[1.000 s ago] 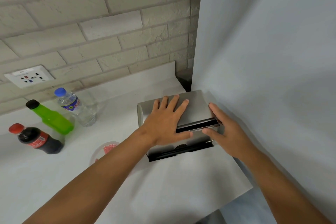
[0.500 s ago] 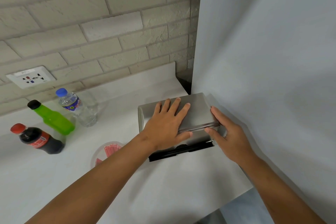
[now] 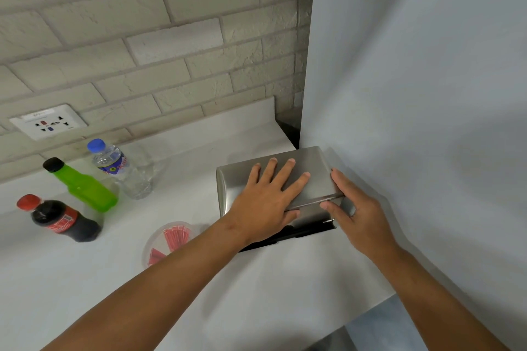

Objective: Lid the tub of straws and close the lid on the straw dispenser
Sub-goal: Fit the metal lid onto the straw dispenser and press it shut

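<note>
A brushed-steel straw dispenser (image 3: 312, 164) stands on the white counter against the grey wall panel. Its hinged lid lies nearly flat, with only a thin seam at the front edge. My left hand (image 3: 265, 202) rests flat on the lid, fingers spread, thumb at the front edge. My right hand (image 3: 359, 214) holds the lid's right front corner, thumb on the front and fingers along the side. A dark slot shows at the dispenser's base. The round clear tub of red straws (image 3: 171, 236) sits left of the dispenser, partly behind my left forearm, apparently with a clear lid on it.
A cola bottle (image 3: 60, 219), a green bottle (image 3: 82, 188) and a water bottle (image 3: 122, 171) stand at the back left. A wall socket (image 3: 48, 121) sits in the brick wall. The grey panel (image 3: 413, 94) bounds the right; the counter edge (image 3: 370, 305) runs near right.
The dark gap under the lid's front edge has closed as both hands brought the lid down. The view shifted slightly, and more of the tub shows.
</note>
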`<state>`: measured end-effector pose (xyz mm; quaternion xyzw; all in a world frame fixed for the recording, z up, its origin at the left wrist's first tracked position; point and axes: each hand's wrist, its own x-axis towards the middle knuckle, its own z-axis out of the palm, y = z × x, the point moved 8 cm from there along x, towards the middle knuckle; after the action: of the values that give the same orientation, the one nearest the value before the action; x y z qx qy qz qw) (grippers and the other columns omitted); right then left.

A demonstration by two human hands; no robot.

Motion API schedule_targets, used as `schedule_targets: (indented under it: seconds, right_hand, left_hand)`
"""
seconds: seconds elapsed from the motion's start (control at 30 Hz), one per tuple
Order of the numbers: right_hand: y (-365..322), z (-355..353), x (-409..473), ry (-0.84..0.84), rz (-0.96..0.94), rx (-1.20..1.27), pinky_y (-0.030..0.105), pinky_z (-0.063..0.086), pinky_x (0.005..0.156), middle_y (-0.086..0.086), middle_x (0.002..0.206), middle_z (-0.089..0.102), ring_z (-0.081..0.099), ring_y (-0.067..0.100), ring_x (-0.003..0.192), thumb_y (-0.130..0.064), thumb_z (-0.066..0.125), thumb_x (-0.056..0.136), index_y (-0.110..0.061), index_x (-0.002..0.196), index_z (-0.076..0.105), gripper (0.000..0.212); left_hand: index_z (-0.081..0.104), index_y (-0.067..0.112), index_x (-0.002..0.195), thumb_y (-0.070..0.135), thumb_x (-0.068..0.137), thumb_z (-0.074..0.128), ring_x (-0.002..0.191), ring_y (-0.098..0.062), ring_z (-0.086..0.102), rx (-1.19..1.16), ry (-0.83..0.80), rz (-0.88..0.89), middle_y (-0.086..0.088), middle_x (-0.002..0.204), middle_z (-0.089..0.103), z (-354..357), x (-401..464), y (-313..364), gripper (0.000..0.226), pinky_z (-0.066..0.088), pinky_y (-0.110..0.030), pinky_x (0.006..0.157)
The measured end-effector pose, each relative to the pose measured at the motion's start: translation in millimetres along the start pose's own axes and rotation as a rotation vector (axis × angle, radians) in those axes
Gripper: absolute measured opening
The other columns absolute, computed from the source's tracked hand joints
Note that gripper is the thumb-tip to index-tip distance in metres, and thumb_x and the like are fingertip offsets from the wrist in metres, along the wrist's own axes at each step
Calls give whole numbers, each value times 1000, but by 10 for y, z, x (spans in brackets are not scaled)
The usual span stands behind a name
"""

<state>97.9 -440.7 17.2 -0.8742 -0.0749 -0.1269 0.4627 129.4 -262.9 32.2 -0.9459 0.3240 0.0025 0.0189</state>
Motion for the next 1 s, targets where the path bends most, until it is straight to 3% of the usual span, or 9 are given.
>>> schedule_targets:
  seconds: [0.17,0.3,0.43,0.7,0.87,1.0]
  right_hand:
    - [19,36,-15,-3,-32,-33,8,36,111,8,148,57,50,10,135,-32,67,89,-6,150,45,70]
    - [22,61,-32,1,-95,-138,24,36,118,4,157,46,44,20,145,-45,60,98,-11,153,43,66]
    - [-205,122,-37,38,-277,-306,44,35,118,11,158,44,34,34,151,-41,59,95,-9,145,53,60]
    - [-285,366,29,-43,-392,-444,55,43,111,3,155,50,35,29,150,-39,54,100,-15,139,61,46]
    - [-260,387,16,-21,-399,-437,55,44,109,5,153,52,38,31,149,-35,58,100,-13,138,61,44]
    - [-316,366,9,-63,-337,-446,53,41,114,2,156,49,34,27,151,-42,52,100,-16,140,60,48]
  left_hand:
    - [10,30,165,59,102,45,160,-44,10,-12,8,-11,-12,175,9,-1,-4,-1,78,15,-62,127]
    - [17,27,165,59,101,47,160,-38,12,-95,32,-28,-10,175,13,-77,-65,-42,78,13,-55,129]
    - [27,27,163,60,101,47,160,-33,18,-187,69,-72,-6,174,19,-142,-267,-229,73,14,-49,130]
    - [50,26,151,48,105,37,151,-40,38,-168,118,-50,-10,163,43,-79,-470,-321,53,32,-59,122]
    - [50,28,152,47,106,39,153,-38,36,-180,137,-48,-8,164,42,-39,-479,-328,51,29,-59,123]
    - [53,24,151,44,107,41,155,-33,31,-326,162,-73,-5,164,43,-68,-528,-410,50,23,-52,127]
